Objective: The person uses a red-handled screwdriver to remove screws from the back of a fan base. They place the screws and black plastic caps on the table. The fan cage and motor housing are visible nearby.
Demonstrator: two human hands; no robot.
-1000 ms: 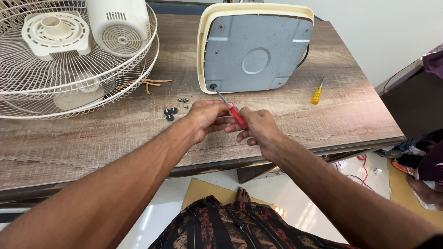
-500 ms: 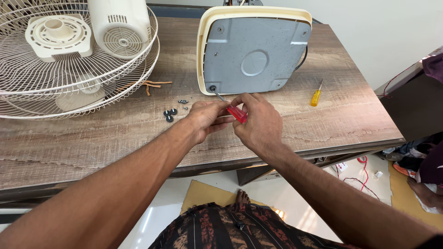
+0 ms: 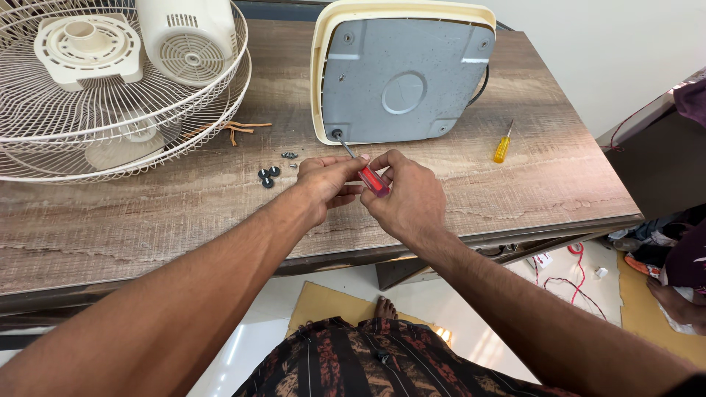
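— What are the fingers [image 3: 365,163] closed on?
— A screwdriver [image 3: 371,179] with a glossy, see-through red plastic handle and a bare metal shaft.
— And just beyond them?
— A fan base [image 3: 401,73]: matt grey plastic underside, smooth cream plastic rim.
— Under them?
— The counter [image 3: 184,220], matt wood grain, rough-looking. To their left, wire grilles [image 3: 110,117], cream-coated and smooth.

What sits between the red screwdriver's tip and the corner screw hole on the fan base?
Nothing visible. Both hands, left hand and right hand, hold the red-handled screwdriver; its shaft runs bare up to the lower-left corner hole of the grey base plate, with the tip already in it.
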